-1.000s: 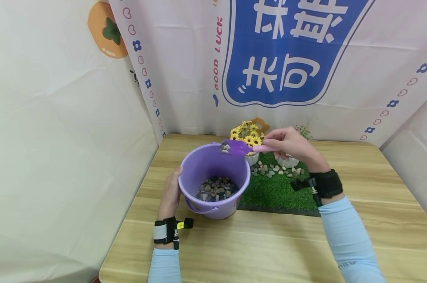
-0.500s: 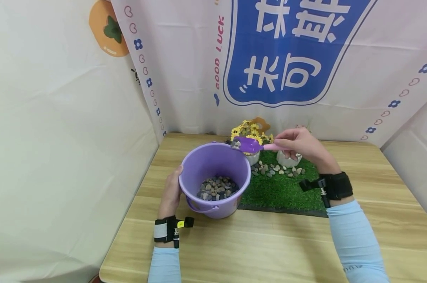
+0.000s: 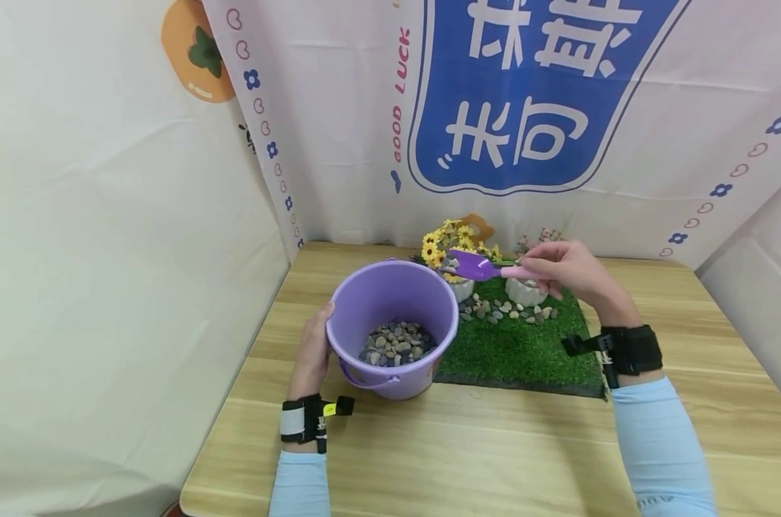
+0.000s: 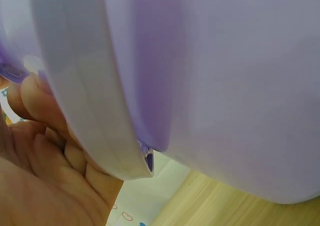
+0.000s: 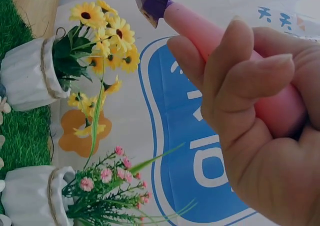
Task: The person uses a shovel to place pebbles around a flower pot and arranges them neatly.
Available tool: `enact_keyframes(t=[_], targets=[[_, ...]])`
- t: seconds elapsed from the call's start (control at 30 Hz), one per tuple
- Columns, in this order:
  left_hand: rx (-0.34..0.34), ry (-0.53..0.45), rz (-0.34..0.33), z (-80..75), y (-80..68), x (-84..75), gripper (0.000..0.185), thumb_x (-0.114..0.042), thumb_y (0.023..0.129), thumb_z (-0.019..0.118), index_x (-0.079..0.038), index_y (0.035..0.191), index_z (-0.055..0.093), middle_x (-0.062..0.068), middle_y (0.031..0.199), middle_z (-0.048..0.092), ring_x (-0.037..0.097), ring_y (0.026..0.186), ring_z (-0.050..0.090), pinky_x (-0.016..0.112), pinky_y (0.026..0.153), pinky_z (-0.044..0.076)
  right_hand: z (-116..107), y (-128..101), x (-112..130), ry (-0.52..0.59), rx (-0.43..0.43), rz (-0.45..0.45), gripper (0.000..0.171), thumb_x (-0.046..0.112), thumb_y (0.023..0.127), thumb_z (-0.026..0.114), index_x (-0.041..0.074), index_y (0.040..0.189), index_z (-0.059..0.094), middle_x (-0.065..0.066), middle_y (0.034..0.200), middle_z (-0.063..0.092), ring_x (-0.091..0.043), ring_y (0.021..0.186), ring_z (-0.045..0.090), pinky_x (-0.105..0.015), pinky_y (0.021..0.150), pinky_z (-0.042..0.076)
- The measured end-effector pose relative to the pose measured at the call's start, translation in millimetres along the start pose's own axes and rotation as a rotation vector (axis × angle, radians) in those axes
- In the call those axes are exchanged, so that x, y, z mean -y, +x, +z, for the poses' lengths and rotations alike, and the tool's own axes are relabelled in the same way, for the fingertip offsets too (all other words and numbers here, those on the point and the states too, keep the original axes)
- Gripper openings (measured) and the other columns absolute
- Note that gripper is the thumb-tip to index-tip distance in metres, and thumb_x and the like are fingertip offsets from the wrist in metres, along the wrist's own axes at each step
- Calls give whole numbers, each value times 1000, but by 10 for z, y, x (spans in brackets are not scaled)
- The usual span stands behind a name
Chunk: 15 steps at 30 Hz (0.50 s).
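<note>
Our right hand kept a pinching grip on the smooth pink handle of the purple plastic scoop, held above the shaggy green turf mat near the yellow flowers. Our left hand curled against the round lilac bucket, which stood on the wooden table with mottled pebbles inside.

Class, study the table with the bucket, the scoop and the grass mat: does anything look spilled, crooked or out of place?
Nothing looks amiss. The pebbles on the grass mat lie in a loose band before the two white pots, none on the bare table. The purple bucket stands upright, steadied by the left hand; the right hand holds the scoop level.
</note>
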<state>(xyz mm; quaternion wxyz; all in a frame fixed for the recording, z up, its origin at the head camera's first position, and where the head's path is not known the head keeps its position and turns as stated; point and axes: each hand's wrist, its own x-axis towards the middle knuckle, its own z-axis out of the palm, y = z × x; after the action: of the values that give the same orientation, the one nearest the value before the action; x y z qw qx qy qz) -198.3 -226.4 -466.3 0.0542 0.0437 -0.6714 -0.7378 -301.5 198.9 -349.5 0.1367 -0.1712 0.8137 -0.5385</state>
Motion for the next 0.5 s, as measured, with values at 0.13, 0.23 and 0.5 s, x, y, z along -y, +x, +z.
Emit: enact_keyframes(t=[0.13, 0.23, 0.5], targets=[[-16, -9, 0, 10, 0, 5, 54, -52, 92, 43, -4, 109, 63, 23, 100, 61, 32, 83, 58, 35, 70, 46, -28, -52, -57, 2, -10, 18, 39, 31, 87, 63, -1, 109, 62, -14, 68, 60, -18, 45, 48, -33, 37, 40], [-15, -4, -7, 6, -7, -16, 53, -49, 94, 41, -3, 112, 61, 25, 105, 59, 36, 88, 56, 36, 73, 45, -35, -75, -129, -7, -18, 39, 39, 33, 86, 65, 1, 109, 63, -12, 70, 61, -17, 46, 49, -34, 38, 41], [-11, 5, -29, 2, -5, -22, 54, -51, 94, 41, -5, 118, 59, 25, 112, 58, 38, 97, 55, 39, 78, 45, -27, -153, -323, 10, 0, 39, 37, 31, 86, 65, 2, 107, 63, -14, 74, 64, -19, 45, 52, -33, 37, 41]])
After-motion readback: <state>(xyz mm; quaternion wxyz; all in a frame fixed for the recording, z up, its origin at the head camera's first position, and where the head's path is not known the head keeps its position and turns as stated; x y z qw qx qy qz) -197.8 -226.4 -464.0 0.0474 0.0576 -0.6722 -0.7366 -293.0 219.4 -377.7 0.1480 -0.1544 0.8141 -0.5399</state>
